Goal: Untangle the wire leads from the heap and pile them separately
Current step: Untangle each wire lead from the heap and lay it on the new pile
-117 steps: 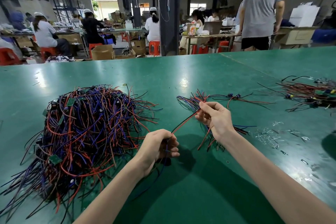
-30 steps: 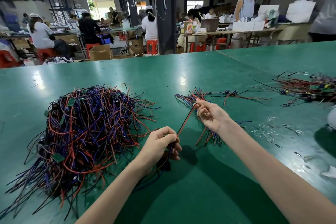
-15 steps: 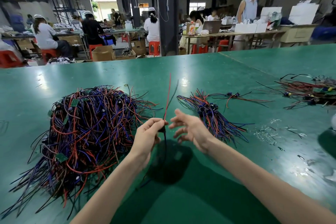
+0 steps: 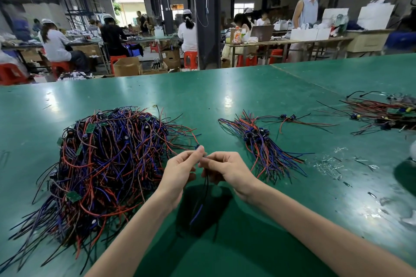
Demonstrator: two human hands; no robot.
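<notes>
1. A large tangled heap of red, blue and black wire leads [image 4: 103,164] sits at left on the green table [image 4: 202,96]; most looks unsorted.
2. A small pile of separated leads [image 4: 261,141] lies at right.
3. The left hand [image 4: 180,168] and right hand [image 4: 227,168], close together between the piles, both pinch one dangling lead [image 4: 205,191].

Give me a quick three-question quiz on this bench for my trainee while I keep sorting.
1. True or false: the left hand and the right hand pinch one wire lead between them, its ends hanging down.
2. Where does the sorted pile lie from the heap? A) to its right B) to its left C) on top of it
3. Fill in: the table is ____ in colour.
Key: 1 true; 2 A; 3 green.
</notes>
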